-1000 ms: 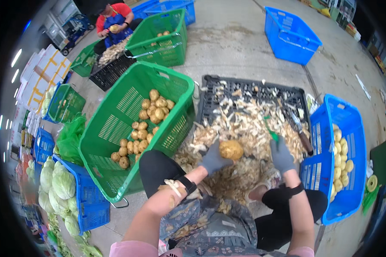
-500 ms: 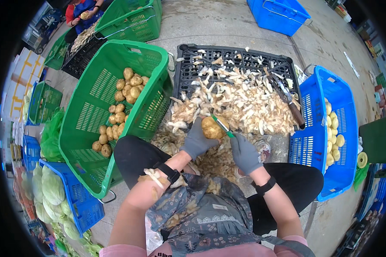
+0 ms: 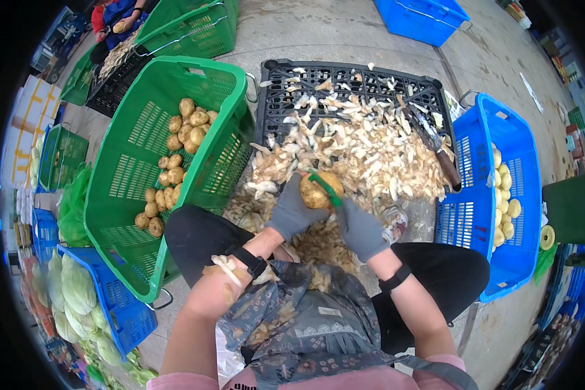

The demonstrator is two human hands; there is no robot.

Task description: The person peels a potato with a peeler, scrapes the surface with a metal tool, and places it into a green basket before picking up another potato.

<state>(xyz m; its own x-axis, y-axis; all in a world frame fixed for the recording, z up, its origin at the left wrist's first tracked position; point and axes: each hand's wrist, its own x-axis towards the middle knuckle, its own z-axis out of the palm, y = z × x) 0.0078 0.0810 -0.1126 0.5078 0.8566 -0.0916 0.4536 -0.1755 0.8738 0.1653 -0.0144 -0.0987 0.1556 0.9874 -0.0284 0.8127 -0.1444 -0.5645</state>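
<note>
My left hand (image 3: 294, 211), in a grey glove, is closed round a partly peeled potato (image 3: 316, 196) above the near edge of the peel heap. In my right hand (image 3: 363, 229), gloved too, is a green peeler (image 3: 326, 186), its head lying across the top of the potato. Beneath both hands, potato peels (image 3: 370, 153) spread over an upturned black crate (image 3: 278, 97) and onto the ground. A knife with a brown handle (image 3: 446, 168) rests on the crate's right side. Scraps of peel (image 3: 227, 268) cling to my left forearm and apron.
At my left stands a green crate (image 3: 127, 188) with unpeeled potatoes (image 3: 192, 127). A blue crate (image 3: 465, 224) with peeled potatoes (image 3: 504, 201) is on my right. Cabbages (image 3: 78, 292) fill another blue crate at lower left. Another person (image 3: 120, 26) sits at far upper left, holding a potato.
The peeler has moved left across the potato, and my right hand has shifted left with it. The whole view has slid slightly. My left hand keeps its hold.
</note>
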